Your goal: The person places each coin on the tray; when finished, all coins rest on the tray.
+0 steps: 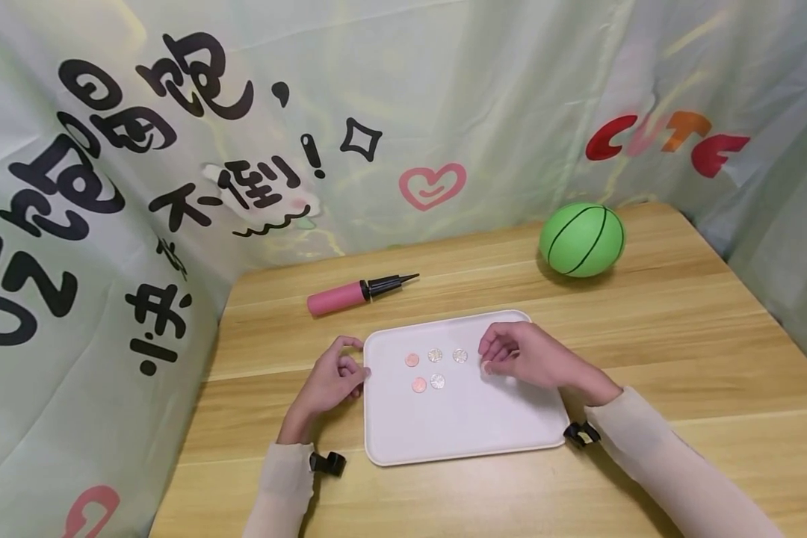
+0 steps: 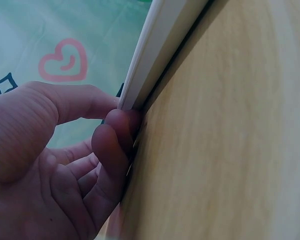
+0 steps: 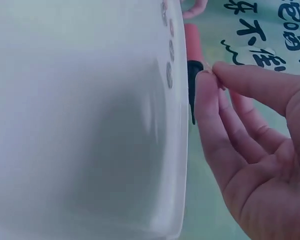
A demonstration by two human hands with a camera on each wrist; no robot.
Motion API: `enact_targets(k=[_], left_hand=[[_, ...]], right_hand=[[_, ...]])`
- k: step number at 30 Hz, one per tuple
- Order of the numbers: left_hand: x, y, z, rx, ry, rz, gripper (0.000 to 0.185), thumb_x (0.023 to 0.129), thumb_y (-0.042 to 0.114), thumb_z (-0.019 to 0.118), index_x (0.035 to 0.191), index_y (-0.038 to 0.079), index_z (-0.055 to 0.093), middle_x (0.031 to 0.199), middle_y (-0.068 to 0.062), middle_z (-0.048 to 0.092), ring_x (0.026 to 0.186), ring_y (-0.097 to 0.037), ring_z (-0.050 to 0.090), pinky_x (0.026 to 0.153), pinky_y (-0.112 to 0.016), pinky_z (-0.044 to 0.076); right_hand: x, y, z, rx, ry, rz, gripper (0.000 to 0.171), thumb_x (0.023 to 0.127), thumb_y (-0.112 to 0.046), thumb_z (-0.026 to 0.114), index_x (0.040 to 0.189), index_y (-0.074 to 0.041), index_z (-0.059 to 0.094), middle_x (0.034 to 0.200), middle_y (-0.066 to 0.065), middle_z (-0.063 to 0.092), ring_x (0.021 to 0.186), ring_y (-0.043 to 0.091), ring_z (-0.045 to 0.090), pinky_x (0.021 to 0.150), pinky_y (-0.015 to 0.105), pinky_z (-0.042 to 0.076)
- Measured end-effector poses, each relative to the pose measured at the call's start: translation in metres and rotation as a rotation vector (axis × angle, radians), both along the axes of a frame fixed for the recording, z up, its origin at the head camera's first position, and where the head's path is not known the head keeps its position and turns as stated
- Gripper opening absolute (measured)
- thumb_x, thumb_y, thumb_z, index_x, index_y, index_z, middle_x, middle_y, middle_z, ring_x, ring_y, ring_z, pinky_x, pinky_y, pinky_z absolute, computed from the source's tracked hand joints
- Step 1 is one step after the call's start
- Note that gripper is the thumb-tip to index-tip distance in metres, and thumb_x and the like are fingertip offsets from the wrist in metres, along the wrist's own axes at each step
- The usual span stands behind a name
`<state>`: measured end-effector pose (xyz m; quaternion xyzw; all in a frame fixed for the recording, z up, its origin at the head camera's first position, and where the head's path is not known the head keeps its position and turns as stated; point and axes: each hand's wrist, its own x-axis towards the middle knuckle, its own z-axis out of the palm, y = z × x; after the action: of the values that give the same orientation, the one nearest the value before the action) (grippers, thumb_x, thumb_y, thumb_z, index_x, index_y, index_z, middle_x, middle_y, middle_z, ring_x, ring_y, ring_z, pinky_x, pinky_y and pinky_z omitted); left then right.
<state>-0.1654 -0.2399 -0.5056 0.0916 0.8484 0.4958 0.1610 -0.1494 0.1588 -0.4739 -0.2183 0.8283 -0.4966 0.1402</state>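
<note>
A white tray (image 1: pixel 467 430) lies flat on the wooden table, bearing a copper-coloured coin (image 1: pixel 412 360), another copper one (image 1: pixel 419 385) and three silvery coins (image 1: pixel 438 381) in two short rows. At its left edge, my left hand (image 1: pixel 332 377) pinches the rim, thumb on top and fingertips against the side and underside in the left wrist view. Over the tray's right part, my right hand (image 1: pixel 527 355) pinches a small coin (image 1: pixel 486 368) between thumb and index finger, right of the rows. Fingertips mostly cover this coin.
Behind the tray lies a pink hand pump (image 1: pixel 339 299) with a black nozzle pointing right. A green ball (image 1: pixel 582 240) with black lines rests at the back right of the table (image 1: pixel 699 344). Printed curtain (image 1: pixel 498 112) hangs along the back and sides.
</note>
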Motion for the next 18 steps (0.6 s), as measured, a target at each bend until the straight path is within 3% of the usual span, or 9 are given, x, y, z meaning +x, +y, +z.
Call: enact_targets(k=[10, 18], left_hand=[[0.0, 0.0, 0.001, 0.0, -0.017, 0.008, 0.044, 0.103, 0.002, 0.071, 0.142, 0.005, 0.051, 0.084, -0.011, 0.071, 0.064, -0.018, 0.066, 0.058, -0.024, 0.058], [-0.001, 0.0, 0.001, 0.007, -0.012, 0.001, 0.044, 0.103, 0.002, 0.072, 0.142, 0.004, 0.051, 0.083, -0.012, 0.071, 0.064, -0.018, 0.065, 0.058, -0.025, 0.058]], right_hand=[[-0.009, -0.019, 0.009, 0.019, -0.053, 0.049, 0.021, 0.089, 0.005, 0.084, 0.106, 0.001, 0.071, 0.096, 0.009, 0.078, 0.088, 0.015, 0.072, 0.081, 0.023, 0.063], [-0.015, -0.028, 0.001, 0.048, -0.025, 0.06, 0.023, 0.088, 0.004, 0.085, 0.105, 0.001, 0.071, 0.094, 0.008, 0.078, 0.083, 0.012, 0.072, 0.077, 0.021, 0.062]])
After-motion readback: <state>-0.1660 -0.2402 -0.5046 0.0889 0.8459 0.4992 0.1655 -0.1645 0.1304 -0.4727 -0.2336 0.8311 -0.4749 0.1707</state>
